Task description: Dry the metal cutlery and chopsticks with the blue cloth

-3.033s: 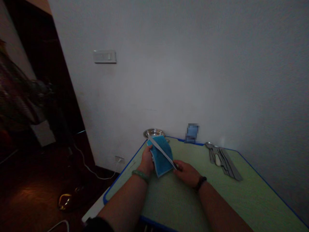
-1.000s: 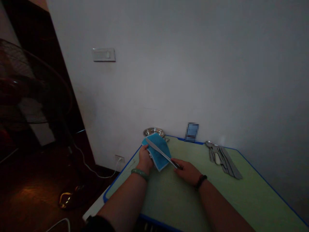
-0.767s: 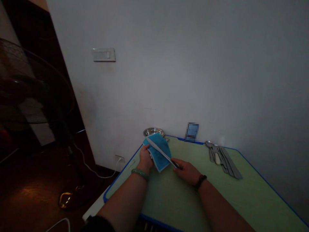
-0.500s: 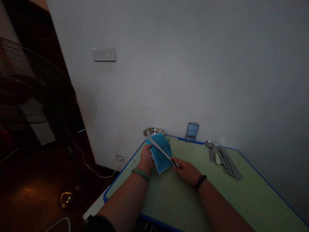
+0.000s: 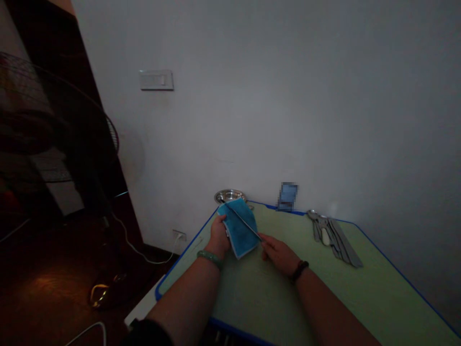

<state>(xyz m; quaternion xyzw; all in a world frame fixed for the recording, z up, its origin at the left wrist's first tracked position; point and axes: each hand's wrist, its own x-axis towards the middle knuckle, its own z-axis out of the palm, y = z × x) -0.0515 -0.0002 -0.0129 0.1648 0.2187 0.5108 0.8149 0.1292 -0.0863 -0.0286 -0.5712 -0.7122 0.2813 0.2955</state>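
Observation:
My left hand (image 5: 219, 235) is closed on the lower left edge of a blue cloth (image 5: 240, 235) with a pale border. Across the cloth lies a long, slim, flat metal utensil (image 5: 242, 219), turned nearly edge-on. Its near end is pinched in the fingers of my right hand (image 5: 279, 253), just right of the cloth. The far end has a dark tip close to the cloth's upper left corner; whether it is a knife or another kind cannot be made out.
Behind the cloth is a shiny metal bowl (image 5: 230, 195). Spoons and several flat grey utensils (image 5: 334, 240) lie side by side on the right of the green blue-edged table (image 5: 266, 298). A blurred phone-like object (image 5: 287, 197) stands by the wall. A fan (image 5: 72, 144) is at left.
The utensil has turned in my right hand from its broad flat face to its narrow edge. My left hand and the cloth have hardly moved.

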